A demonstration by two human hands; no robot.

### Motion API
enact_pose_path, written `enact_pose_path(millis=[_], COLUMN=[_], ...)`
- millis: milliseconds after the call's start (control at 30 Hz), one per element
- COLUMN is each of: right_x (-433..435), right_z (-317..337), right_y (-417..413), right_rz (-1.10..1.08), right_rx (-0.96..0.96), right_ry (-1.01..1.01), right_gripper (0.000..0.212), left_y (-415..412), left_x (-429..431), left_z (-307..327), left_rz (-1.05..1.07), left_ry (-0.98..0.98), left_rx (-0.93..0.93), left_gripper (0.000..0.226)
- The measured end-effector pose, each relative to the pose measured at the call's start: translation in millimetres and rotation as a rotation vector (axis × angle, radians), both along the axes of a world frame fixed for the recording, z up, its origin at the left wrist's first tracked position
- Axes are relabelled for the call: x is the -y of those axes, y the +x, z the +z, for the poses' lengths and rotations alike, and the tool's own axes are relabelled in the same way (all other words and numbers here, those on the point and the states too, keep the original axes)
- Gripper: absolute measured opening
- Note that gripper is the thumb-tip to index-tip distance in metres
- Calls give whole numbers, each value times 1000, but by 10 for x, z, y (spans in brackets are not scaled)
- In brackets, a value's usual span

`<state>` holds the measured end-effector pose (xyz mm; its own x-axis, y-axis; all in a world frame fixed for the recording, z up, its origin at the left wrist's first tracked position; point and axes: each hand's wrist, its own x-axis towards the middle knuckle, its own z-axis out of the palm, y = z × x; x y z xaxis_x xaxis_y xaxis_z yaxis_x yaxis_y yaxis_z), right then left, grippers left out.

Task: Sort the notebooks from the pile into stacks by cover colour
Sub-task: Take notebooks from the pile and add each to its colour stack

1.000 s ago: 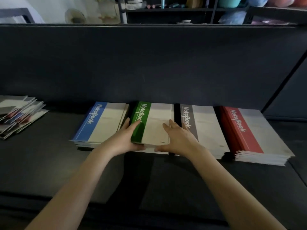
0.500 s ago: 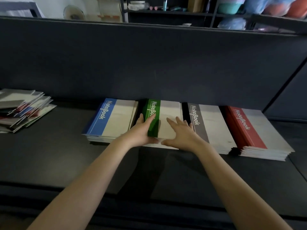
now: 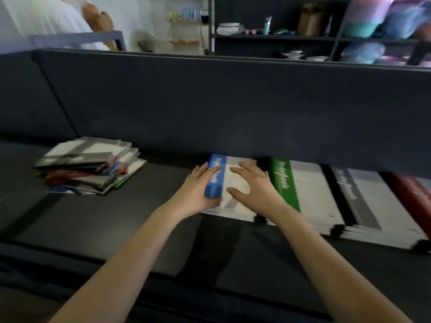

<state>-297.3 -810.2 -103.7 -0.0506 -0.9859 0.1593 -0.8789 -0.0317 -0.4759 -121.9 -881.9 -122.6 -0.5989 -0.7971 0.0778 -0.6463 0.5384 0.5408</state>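
Observation:
Four sorted stacks lie in a row against the back panel: blue (image 3: pixel 218 160), green (image 3: pixel 283 180), grey (image 3: pixel 349 194) and red (image 3: pixel 410 190). The mixed pile of notebooks (image 3: pixel 91 164) sits untidily at the left. My left hand (image 3: pixel 198 192) lies against the left side and near corner of the blue stack, fingers straight along the blue spine. My right hand (image 3: pixel 251 190) rests flat on the white part of the top blue cover, fingers spread. The picture is blurred at the right.
The dark table (image 3: pixel 140 217) runs left to right, with a tall dark partition (image 3: pixel 233 108) directly behind the stacks. Beyond it stand shelves (image 3: pixel 279 36) with assorted items, and a person in a white shirt (image 3: pixel 35 17) at the top left.
Both hands have moved left from the green stack to the blue stack. The view has swung left, so the mixed pile sits closer to the middle.

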Motion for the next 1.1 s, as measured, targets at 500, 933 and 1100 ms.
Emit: enact_pose_path(millis=[500,933,1100], right_x=[1393,2031,2295], right_z=[-7,-363,-353], right_y=[2275,3237,3265], right_rz=[268,169,149], right_rx=[155,155,57], right_ry=[-85,-40,-29], right_gripper=[40,44,52], left_y=[2531,3434,3509], left_x=[764,995,1020], left_z=[-153,-434,-451], left_rz=[275,366,416], left_ry=[-51,-43,44], left_rx=[-192,-472,-549], left_gripper=[60,49,45])
